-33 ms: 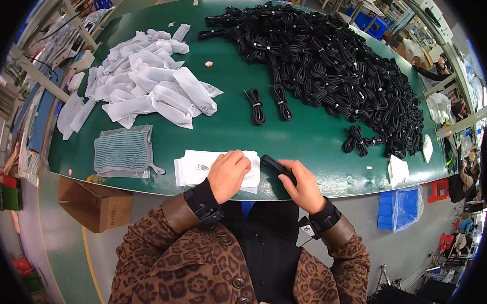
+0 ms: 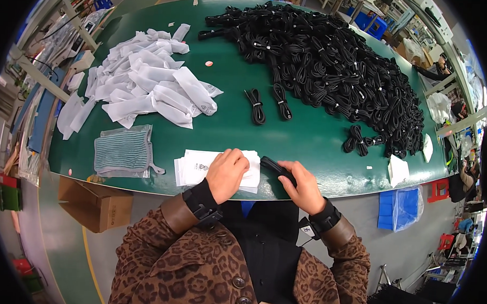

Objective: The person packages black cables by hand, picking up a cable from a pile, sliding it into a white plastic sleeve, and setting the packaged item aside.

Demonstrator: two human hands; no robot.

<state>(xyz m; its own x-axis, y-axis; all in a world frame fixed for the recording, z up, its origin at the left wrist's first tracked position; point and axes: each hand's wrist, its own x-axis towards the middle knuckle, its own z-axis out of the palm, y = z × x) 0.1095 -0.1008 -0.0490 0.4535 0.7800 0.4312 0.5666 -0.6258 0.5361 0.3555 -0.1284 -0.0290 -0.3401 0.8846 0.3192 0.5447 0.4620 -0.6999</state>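
Your right hand (image 2: 302,186) has its grip closed around one black cable (image 2: 275,168), coiled in a long ribbed bundle, at the near side of the smooth green tabletop (image 2: 228,132). Your left hand (image 2: 226,175) lies on the flat white stack (image 2: 191,169), which carries a small dark printed mark (image 2: 203,167); whether its grip pinches a piece, I cannot tell. Farther away, two tied coils (image 2: 256,107) lie near each other.
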